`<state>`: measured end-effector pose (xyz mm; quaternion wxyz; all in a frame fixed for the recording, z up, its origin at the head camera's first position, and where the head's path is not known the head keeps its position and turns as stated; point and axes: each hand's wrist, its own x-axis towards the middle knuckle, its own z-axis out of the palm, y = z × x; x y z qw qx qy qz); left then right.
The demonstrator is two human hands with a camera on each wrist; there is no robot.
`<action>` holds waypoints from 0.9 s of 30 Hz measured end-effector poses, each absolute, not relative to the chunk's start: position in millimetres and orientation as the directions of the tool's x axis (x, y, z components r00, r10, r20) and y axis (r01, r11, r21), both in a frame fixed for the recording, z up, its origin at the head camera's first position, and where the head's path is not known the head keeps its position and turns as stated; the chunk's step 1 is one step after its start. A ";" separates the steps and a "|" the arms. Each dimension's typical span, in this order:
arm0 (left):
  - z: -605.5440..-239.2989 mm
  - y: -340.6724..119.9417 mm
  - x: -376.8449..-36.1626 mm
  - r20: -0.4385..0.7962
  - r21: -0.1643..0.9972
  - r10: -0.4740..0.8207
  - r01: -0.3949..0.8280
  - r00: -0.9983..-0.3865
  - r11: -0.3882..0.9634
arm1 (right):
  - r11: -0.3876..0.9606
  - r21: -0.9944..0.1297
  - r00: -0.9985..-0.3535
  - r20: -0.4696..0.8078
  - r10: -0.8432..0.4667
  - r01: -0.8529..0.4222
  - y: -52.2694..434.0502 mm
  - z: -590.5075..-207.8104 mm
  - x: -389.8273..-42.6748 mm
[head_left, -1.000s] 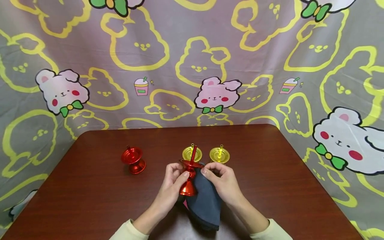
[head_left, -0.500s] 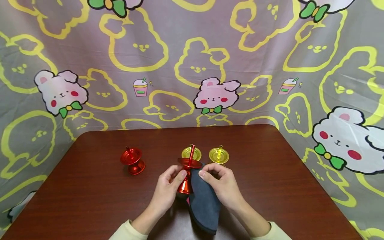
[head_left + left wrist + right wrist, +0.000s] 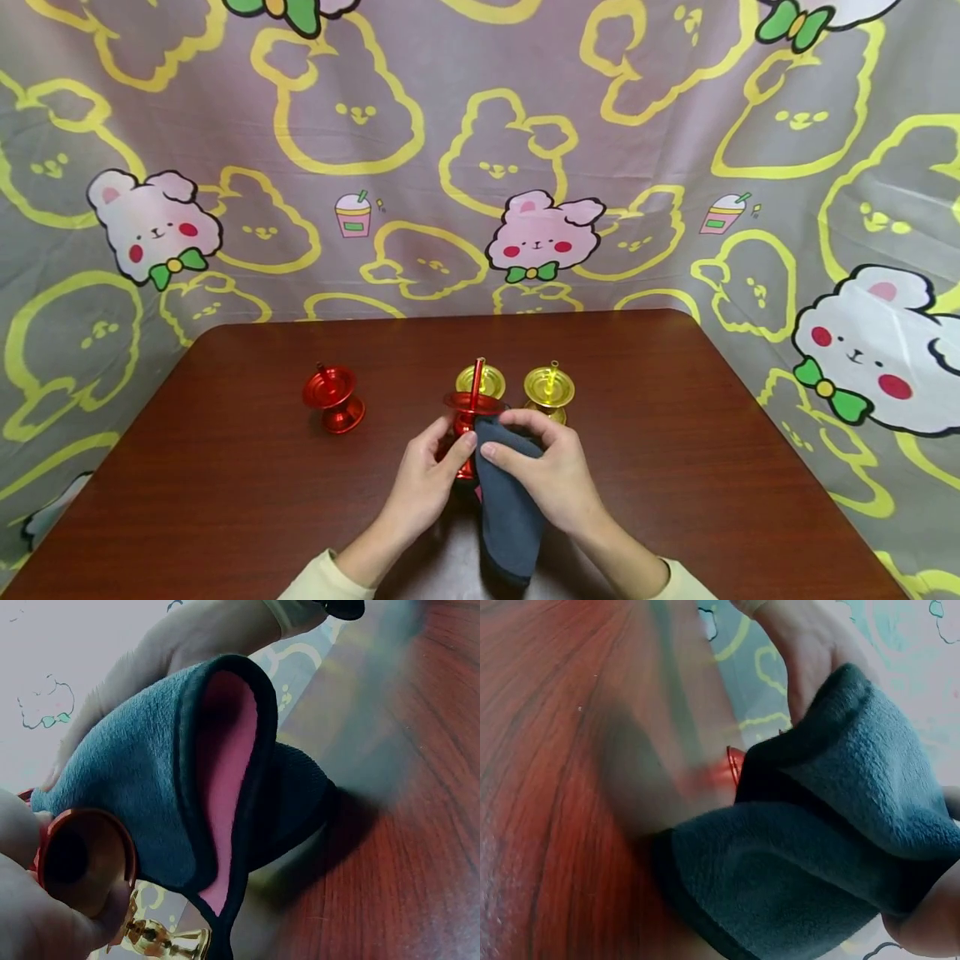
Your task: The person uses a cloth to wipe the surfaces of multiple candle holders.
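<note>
Red metal candle holder is held above the table, left hand gripping its stem. Right hand clamps the grey cloth against that stem. Judgement: steady the holder, wrapping cloth fully around.
</note>
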<state>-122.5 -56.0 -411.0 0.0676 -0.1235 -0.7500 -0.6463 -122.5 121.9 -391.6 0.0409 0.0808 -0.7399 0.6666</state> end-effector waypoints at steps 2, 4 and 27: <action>-411.9 -55.9 -122.7 0.273 0.945 0.088 0.284 -0.958 0.161 | 0.090 -0.978 -0.982 0.183 -0.050 -0.187 121.1 -392.2 -123.0; -412.8 -56.0 -122.8 0.276 0.944 0.086 0.287 -0.957 0.164 | 0.075 -0.978 -0.981 0.193 -0.035 -0.195 120.5 -392.9 -124.0; -422.4 -57.7 -125.9 0.197 0.968 0.086 0.179 -0.977 -0.175 | 0.050 -0.989 -0.990 0.142 0.018 -0.141 125.4 -401.0 -142.3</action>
